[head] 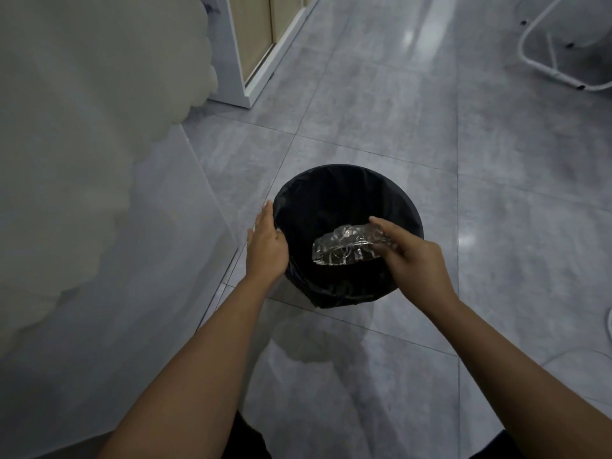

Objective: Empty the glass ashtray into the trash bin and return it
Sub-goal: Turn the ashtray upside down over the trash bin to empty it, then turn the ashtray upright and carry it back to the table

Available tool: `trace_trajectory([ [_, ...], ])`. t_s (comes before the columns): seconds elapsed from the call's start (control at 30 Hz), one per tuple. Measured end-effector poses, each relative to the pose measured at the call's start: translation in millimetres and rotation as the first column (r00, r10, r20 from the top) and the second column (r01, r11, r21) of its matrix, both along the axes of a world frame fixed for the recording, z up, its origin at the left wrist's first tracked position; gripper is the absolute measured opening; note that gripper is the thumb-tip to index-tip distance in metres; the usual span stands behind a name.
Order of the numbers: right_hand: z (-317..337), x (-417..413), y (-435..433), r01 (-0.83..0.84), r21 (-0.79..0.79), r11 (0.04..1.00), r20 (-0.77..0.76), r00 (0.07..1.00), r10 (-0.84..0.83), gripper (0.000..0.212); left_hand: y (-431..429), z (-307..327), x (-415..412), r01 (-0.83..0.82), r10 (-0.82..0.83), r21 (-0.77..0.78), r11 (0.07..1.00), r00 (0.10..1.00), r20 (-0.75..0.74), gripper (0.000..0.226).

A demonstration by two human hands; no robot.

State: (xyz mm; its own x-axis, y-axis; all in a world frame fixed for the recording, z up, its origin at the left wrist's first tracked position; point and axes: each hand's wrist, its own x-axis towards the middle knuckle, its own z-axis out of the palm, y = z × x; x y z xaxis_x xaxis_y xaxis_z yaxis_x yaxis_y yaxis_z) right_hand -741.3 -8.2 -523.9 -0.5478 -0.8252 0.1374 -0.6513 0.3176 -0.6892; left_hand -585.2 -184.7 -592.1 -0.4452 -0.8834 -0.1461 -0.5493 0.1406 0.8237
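Tilting glass ashtray over trash bin, right hand gripping.

Both bare forearms extend forward and converge slightly. Left hand: held edge-on, fingers straight and together, thumb curled inward, fingertips and thumb against the rim of the round black-lined trash bin. Right hand: palm turned down, fingers pinching the edge of the clear faceted glass ashtray, which tilts steeply just left of its fingertips.
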Motion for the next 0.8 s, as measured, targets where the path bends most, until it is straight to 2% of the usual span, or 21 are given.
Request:
trace_trajectory([
  [0.1, -1.0, 1.7, 2.5, -0.06, -0.021, 0.998, -0.094, 0.994, 0.058, 0.045, 1.3, 0.0, -1.7, -0.013, 0.013, -0.006, 1.0, 1.0, 0.002, 0.059],
  [0.2, -7.9, 14.0, 4.0, -0.166, 0.051, 0.985, -0.132, 0.976, 0.172, 0.045, 1.9, 0.6, -3.4, -0.042, 0.042, 0.0, 0.999, 0.999, 0.011, 0.059],
  [0.37, -10.0, 14.5, 4.1, -0.052, 0.056, 0.997, -0.051, 0.997, 0.055, 0.043, 5.8, 3.3, -5.7, -0.045, 0.045, 0.029, 0.999, 0.999, 0.002, 0.06],
  [0.43, -7.5, 9.9, 1.1, 0.025, 0.064, 0.998, -0.008, 1.0, -0.024, 0.042, 7.0, 5.9, -5.8, -0.022, 0.023, -0.015, 1.0, 0.997, 0.071, 0.061],
  [0.53, 0.0, 4.2, -4.9, 0.145, 0.045, 0.988, 0.215, 0.965, -0.151, 0.042, 9.1, 19.3, -8.3, 0.052, -0.018, -0.19, 0.98, 0.984, 0.179, 0.061],
  [0.63, 0.9, -6.2, -9.5, 0.229, 0.005, 0.973, 0.462, 0.863, -0.206, 0.042, 16.1, 39.9, -16.2, 0.101, -0.085, -0.262, 0.96, 0.994, 0.072, 0.053],
  [0.7, 2.5, -10.4, -13.4, 0.282, 0.015, 0.959, 0.649, 0.727, -0.224, 0.04, 23.5, 52.4, -19.0, 0.114, -0.123, -0.187, 0.976, 0.992, -0.038, 0.05],
  [0.8, 4.0, -12.0, -21.8, 0.302, 0.039, 0.952, 0.766, 0.603, -0.223, 0.034, 30.2, 64.5, -20.5, 0.117, -0.103, 0.061, 0.991, 0.973, -0.206, 0.05],
])
